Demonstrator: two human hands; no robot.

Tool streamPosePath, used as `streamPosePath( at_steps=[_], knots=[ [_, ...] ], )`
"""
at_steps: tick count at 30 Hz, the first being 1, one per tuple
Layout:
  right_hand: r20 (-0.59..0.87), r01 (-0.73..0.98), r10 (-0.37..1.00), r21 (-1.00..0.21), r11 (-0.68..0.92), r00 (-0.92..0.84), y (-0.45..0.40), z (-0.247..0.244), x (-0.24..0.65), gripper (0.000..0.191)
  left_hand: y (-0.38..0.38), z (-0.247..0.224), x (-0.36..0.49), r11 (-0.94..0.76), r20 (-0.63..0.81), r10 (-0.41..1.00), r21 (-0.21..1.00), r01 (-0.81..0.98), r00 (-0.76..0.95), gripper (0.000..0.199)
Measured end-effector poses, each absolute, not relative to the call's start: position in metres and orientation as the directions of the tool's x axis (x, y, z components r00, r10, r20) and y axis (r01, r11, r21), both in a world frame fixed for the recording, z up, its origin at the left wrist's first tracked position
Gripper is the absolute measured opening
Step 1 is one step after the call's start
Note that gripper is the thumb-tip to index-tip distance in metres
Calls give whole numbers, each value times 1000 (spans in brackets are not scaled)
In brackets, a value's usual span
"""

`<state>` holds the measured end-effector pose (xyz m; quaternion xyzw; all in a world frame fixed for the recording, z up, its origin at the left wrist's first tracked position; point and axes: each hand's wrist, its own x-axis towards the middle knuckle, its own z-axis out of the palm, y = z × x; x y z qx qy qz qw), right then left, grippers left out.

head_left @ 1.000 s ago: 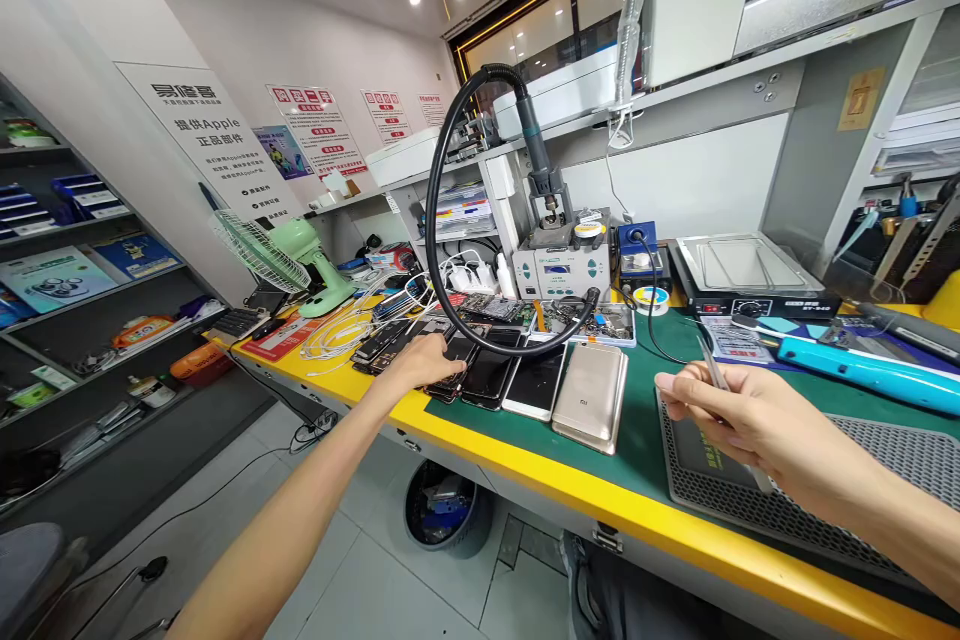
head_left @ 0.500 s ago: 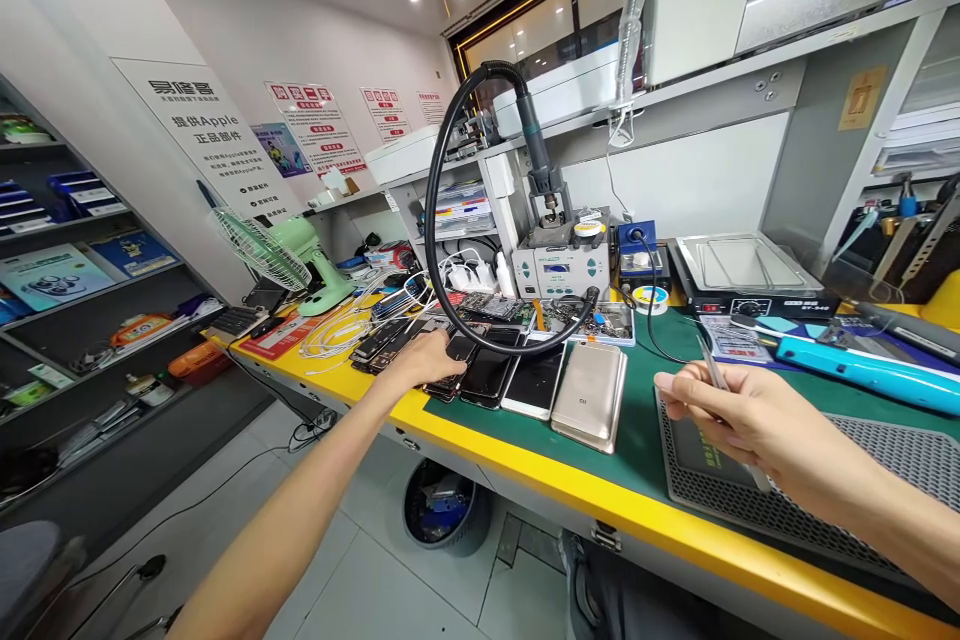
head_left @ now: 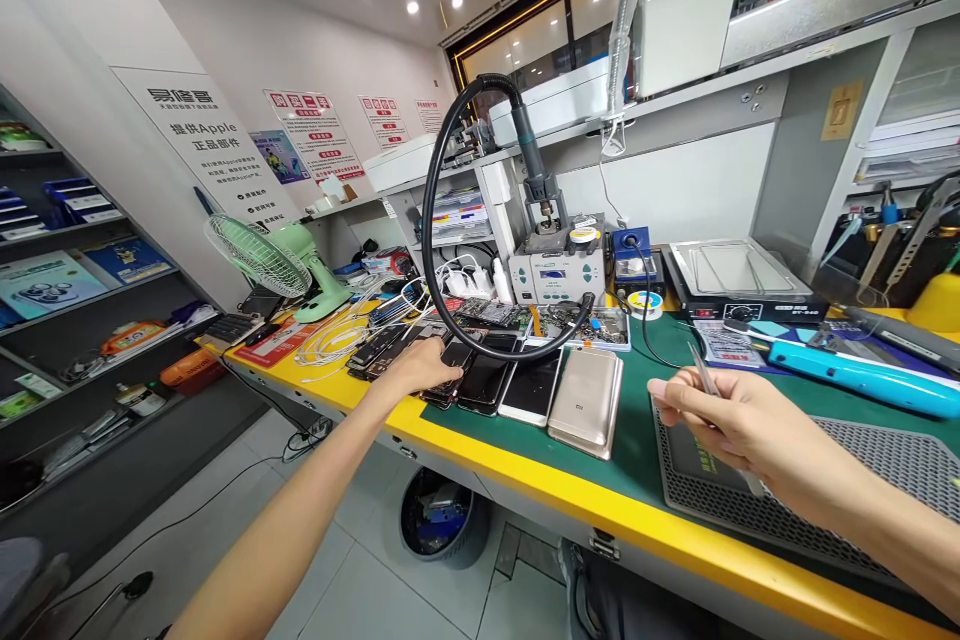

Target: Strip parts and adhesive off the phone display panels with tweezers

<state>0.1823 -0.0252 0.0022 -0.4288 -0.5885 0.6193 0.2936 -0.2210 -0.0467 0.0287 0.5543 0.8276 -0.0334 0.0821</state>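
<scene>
While the right hand (head_left: pixel 739 410)'s grip clamps tweezers (head_left: pixel 703 372) tip-up, presumably parked, left hand (head_left: pixel 416 368) meets phones (head_left: pixel 585 398) rowed near bench (head_left: pixel 525 453)'s front edge, likely for reach; left grip hidden, state unclear.

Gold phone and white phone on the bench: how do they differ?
The gold phone lies back up, showing a logo; the white phone lies face up, its screen dark. In this view, the black hose crosses the white phone's far end but misses the gold phone. Both lie on the green mat.
</scene>
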Motion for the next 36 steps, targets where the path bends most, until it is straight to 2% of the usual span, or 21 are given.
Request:
streamPosePath(
  at_steps=[13,27,36],
  knots=[
    [-194,151,866,-979,-139,-461,-28,3,183,45,-49,33,-217,400,-180,903,21,916,-390,36],
    [-205,170,880,-975,-144,-429,-28,7,181,53,-53,31,-216,363,-242,907,38,931,-344,37],
    [-202,177,888,-974,-139,-412,-26,6,181,55,-75,36,-207,387,-176,910,32,922,-376,39]
  ],
)
